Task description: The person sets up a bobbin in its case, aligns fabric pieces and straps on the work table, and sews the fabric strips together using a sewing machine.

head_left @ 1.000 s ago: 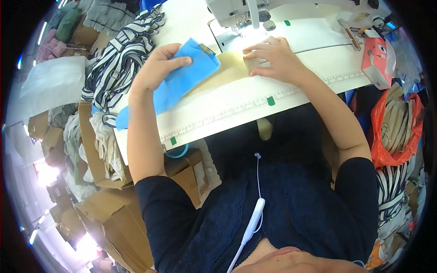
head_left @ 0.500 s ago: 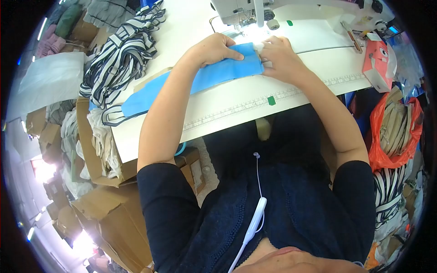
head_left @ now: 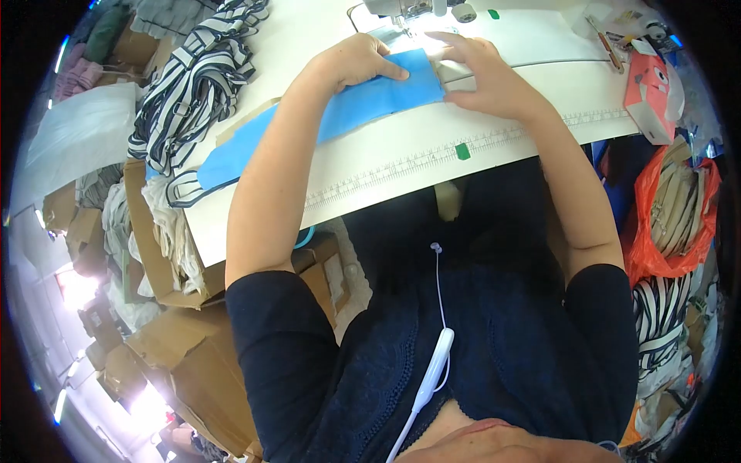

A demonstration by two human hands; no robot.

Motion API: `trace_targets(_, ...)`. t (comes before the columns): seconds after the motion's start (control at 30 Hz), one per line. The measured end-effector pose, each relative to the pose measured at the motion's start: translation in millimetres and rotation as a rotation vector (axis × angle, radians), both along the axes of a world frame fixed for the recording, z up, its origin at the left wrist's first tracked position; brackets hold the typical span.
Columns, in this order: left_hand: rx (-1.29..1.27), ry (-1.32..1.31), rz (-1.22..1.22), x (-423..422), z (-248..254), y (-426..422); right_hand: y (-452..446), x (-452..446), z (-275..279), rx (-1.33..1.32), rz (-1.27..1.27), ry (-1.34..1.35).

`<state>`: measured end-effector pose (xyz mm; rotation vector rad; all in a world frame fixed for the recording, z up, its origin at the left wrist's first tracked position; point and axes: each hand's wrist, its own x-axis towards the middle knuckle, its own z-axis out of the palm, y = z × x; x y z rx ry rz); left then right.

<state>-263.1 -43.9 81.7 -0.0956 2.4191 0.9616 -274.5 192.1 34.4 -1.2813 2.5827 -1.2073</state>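
A long blue fabric strip (head_left: 374, 106) lies slantwise on the white sewing table (head_left: 363, 179), its right end just in front of the sewing machine (head_left: 417, 8). My left hand (head_left: 356, 63) grips the strip's far edge near that end, thumb on top and the other fingers partly hidden. Beyond the right end, my right hand (head_left: 490, 81) has its fingers and thumb spread, with nothing visible between them. Its thumb tip is close to the fabric's corner; I cannot tell whether they touch. Bright light washes out the needle area.
Black-and-white striped straps (head_left: 193, 89) are heaped at the table's left. A printed ruler (head_left: 417, 163) runs along the front edge. A pink box (head_left: 647, 96) and a slim hand tool (head_left: 606, 45) sit at the right. Below hang a red bag (head_left: 644, 247) and more straps; cardboard boxes (head_left: 189, 363) stand left.
My right hand has opened, its fingers spreading away from the strip's end where they were bunched. My left hand keeps its grip on the strip. The whole view has shifted slightly.
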Motion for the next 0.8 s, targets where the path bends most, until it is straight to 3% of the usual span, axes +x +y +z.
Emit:
trace_targets(0.2,-0.01,-0.027,0.023,-0.5,1.6,0.5,4.8,-5.9,2.3,-0.153,0.077,0.051)
trace_targets(0.3,-0.007,0.0,0.01,-2.5,-2.4,-2.5,8.2,-12.1,-0.1,-0.11,0.177,0.053)
trace_targets(0.8,0.023,-0.147,-0.015,-12.6,1.0,-3.0,4.9,-2.3,-4.0,-0.057,0.166,0.22)
